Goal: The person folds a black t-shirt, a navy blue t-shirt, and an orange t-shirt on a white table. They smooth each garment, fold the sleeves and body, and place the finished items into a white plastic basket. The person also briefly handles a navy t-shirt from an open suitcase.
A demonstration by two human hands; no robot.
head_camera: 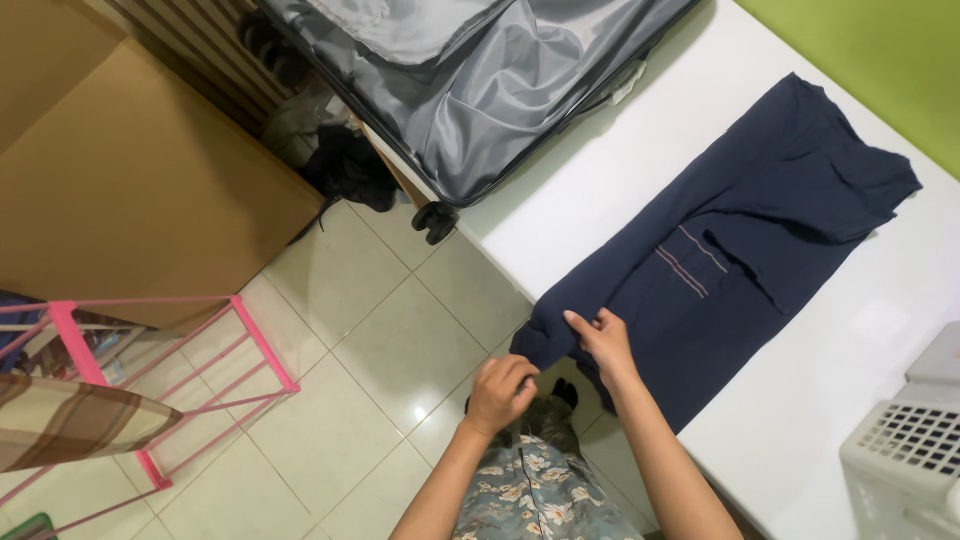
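A dark navy garment [740, 240] lies spread on the white table [620, 170], folded lengthwise, with thin pale stripes near its middle. Its near end hangs over the table's front edge. My right hand [603, 338] pinches that near end, fingers on the cloth. Just below the hanging corner, off the table's edge, my left hand [500, 390] is curled into a loose fist; whether it holds a fold of the cloth is hard to tell.
An open grey suitcase [470, 80] rests at the table's far end. A white plastic basket [905, 450] stands at the right. A large cardboard box [130, 170], a pink rack [150, 380] and dark clothes [345, 165] sit on the tiled floor.
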